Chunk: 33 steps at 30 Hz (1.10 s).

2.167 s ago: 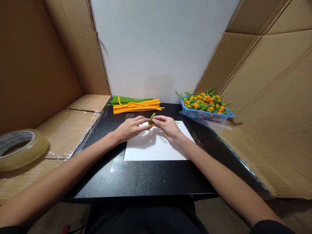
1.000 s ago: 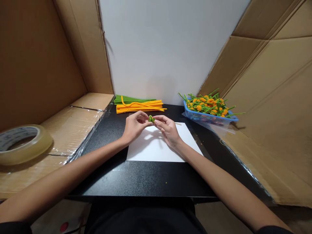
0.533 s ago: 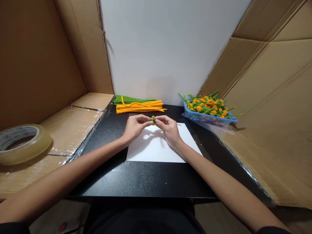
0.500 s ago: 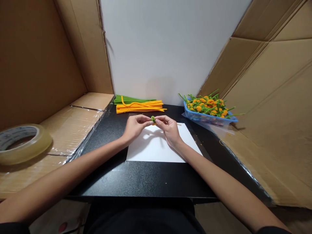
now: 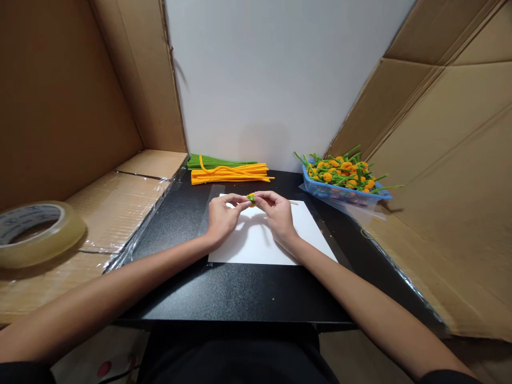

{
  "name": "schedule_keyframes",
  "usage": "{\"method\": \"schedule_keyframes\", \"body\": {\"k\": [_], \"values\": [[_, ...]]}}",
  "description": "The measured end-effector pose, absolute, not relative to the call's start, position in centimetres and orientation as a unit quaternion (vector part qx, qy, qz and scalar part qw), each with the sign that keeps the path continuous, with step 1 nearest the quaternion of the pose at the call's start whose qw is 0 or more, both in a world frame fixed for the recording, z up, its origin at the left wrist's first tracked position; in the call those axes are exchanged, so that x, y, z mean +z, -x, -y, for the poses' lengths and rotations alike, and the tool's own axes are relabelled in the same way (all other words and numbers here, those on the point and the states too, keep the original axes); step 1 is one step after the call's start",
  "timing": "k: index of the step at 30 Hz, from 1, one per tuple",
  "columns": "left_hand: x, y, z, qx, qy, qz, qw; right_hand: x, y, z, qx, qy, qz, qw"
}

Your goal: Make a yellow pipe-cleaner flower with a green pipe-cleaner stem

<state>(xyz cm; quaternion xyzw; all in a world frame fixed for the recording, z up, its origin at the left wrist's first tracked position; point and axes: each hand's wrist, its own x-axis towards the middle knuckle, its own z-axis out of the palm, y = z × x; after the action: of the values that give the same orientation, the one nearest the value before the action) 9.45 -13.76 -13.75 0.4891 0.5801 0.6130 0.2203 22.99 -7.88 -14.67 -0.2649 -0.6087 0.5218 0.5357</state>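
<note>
My left hand (image 5: 223, 217) and my right hand (image 5: 277, 214) meet above a white sheet of paper (image 5: 276, 238) on the black table (image 5: 224, 290). Both pinch a small green and orange pipe-cleaner piece (image 5: 251, 199) between thumb and fingertips. The piece is mostly hidden by my fingers. A thin wooden stick (image 5: 294, 203) lies on the paper just right of my right hand.
Bundles of orange pipe cleaners (image 5: 232, 174) and green pipe cleaners (image 5: 216, 161) lie at the table's back. A blue basket (image 5: 342, 190) of finished orange and green flowers sits at the back right. A tape roll (image 5: 34, 233) rests on cardboard at left. Cardboard walls (image 5: 448, 160) flank both sides.
The green end that stuck up from the piece has been wound down into a small ball. My hands have stayed together over the paper, and the view shifted slightly.
</note>
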Motion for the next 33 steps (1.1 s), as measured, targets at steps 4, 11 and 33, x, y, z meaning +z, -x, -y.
{"method": "schedule_keyframes", "body": {"k": [4, 11, 33], "values": [[-13.9, -9.4, 13.6, 0.592, -0.521, -0.592, 0.164, -14.7, -22.8, 7.9, 0.492, 0.289, 0.622, 0.536], [-14.2, -9.0, 13.5, 0.575, -0.571, -0.571, 0.13, -14.5, -23.0, 7.6, 0.488, 0.3, 0.625, 0.53], [-14.7, -9.4, 12.8, 0.667, -0.453, -0.468, 0.362, -13.0, -24.3, 8.7, 0.012, 0.329, 0.873, 0.361]]}}
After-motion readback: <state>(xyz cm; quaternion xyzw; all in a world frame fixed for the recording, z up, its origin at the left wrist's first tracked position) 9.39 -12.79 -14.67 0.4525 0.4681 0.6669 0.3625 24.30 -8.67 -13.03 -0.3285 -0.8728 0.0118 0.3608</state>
